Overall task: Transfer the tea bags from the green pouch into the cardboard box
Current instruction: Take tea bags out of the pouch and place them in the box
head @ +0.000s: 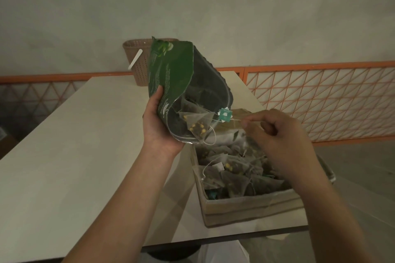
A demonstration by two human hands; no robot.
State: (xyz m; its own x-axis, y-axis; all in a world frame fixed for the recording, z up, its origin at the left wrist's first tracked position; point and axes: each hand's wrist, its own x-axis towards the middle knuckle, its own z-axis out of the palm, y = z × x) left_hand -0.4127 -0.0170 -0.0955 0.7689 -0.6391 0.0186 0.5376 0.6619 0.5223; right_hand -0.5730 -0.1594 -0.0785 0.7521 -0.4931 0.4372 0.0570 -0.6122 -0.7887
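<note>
My left hand [159, 126] grips the green pouch [173, 72] from below and holds it tilted, its open mouth facing right over the cardboard box [245, 205]. A pyramid tea bag [197, 123] with yellow bits lies at the pouch mouth. A thin string runs from it past a small teal tag [225, 114] to my right hand [280, 134], which pinches the string between thumb and forefinger above the box. Inside the box lie several tea bags [233, 173] in a heap.
The box stands near the right front corner of a pale table [74, 156]. A brown perforated basket [139, 62] with a white stick stands at the table's far end. An orange lattice railing [320, 100] runs behind and to the right. A dark round object sits under the table's front edge.
</note>
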